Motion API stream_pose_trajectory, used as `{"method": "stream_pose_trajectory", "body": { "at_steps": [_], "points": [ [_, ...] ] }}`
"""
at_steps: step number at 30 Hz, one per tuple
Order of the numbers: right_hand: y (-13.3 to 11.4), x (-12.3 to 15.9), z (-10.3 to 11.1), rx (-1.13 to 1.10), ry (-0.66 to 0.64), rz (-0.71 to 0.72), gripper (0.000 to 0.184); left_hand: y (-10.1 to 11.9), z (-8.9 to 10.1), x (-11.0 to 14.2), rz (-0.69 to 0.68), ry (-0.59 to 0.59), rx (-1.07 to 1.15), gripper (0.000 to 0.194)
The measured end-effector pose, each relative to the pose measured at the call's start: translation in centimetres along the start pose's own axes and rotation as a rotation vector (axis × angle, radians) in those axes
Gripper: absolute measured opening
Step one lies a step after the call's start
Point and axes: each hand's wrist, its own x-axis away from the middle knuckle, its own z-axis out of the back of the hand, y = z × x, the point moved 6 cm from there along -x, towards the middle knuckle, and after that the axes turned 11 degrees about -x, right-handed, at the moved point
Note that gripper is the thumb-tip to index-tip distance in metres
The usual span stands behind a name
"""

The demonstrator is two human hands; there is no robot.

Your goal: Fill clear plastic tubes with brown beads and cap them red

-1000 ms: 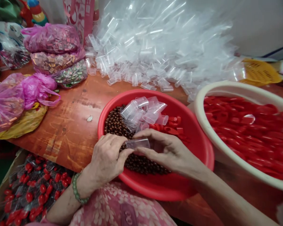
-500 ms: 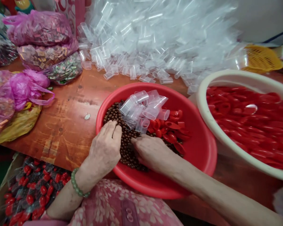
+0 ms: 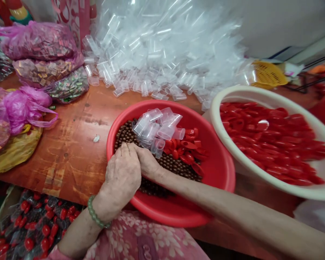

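Note:
My left hand (image 3: 123, 173), with a green bead bracelet (image 3: 94, 213) at the wrist, is curled over the left side of a red basin (image 3: 219, 159). Against its fingertips presses my right hand (image 3: 147, 162), closed, its fingers mostly hidden behind the left. Whatever the two hands hold is out of sight. Around and beneath them lie small round brown balls (image 3: 176, 164). Clear plastic tubes (image 3: 157, 126) are heaped on the balls just beyond the hands, with red plastic caps (image 3: 188, 148) to their right.
A large pile of clear tubes (image 3: 157, 61) covers the table's back. To the right, a white basin (image 3: 215, 119) holds red plastic pieces (image 3: 271, 141). Pink bags (image 3: 40, 39) are stacked at left. Below the table's left edge, a box contains filled red-capped containers (image 3: 29, 231).
My right hand has moved up and left from among the brown balls to meet my left hand. The left hand stays at the basin's left side. The view has shifted right.

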Motion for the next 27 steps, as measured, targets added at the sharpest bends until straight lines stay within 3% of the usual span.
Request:
{"method": "stream_pose_trajectory", "body": {
  "at_steps": [2,7,9,15,19,22,27],
  "points": [
    [-0.2,0.1,0.7,-0.149,0.062,-0.006,0.015,-0.3,-0.1,-0.5,-0.008,0.007,0.034,0.039],
    [-1.0,1.8,3.0,-0.427,0.162,-0.006,0.005,-1.4,1.5,-0.1,-0.08,0.229,0.283,0.046],
    [-1.5,2.6,3.9,-0.501,0.188,0.0,0.007,-1.9,2.1,0.3,-0.083,0.245,0.402,0.047],
    [-3.2,4.9,6.1,-0.583,0.211,0.076,0.005,-1.2,2.5,0.5,-0.082,-0.01,0.721,0.045],
    [-3.9,6.5,7.3,-0.547,0.206,0.128,0.004,-0.6,2.1,0.4,-0.001,-0.12,1.003,0.034],
    [-4.5,7.3,8.5,-0.471,0.206,0.209,0.013,-0.3,1.8,0.5,0.05,-0.199,1.149,0.032],
    [-5.7,7.4,10.1,-0.272,0.217,0.386,0.033,-0.2,2.1,0.9,0.083,-0.282,1.182,0.026]
  ]
}}
